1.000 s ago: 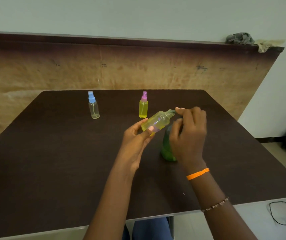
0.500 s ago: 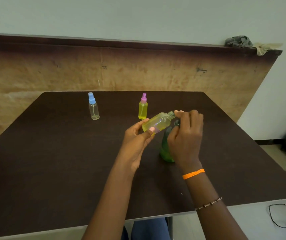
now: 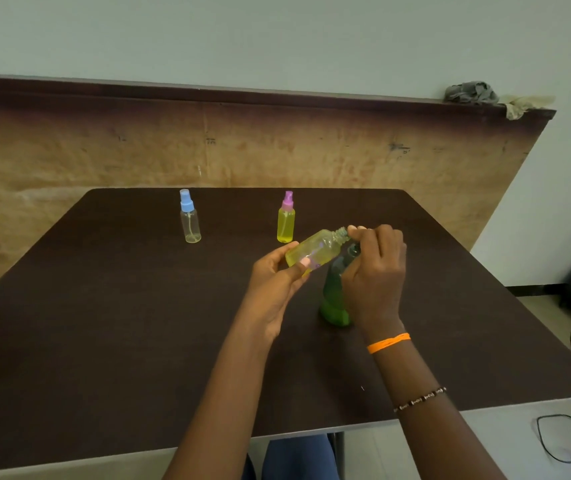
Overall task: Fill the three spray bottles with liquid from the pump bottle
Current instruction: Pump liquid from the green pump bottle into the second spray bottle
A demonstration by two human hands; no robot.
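A: Which bottles stand at the far side of the surface (image 3: 104, 341)?

B: A clear bottle with a blue cap (image 3: 190, 216), then a yellow bottle with a pink cap (image 3: 286, 217).

A: State of the hands?

B: The left hand (image 3: 273, 289) grips a tilted, uncapped yellow bottle (image 3: 315, 252). The right hand (image 3: 374, 271) is curled at its neck, above the green pump bottle (image 3: 334, 299). What its fingers pinch cannot be told.

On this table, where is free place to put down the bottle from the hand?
Bare table lies left of the left hand, in front of the blue-capped bottle, and right of the green bottle. It is crowded around both hands and the held bottle.
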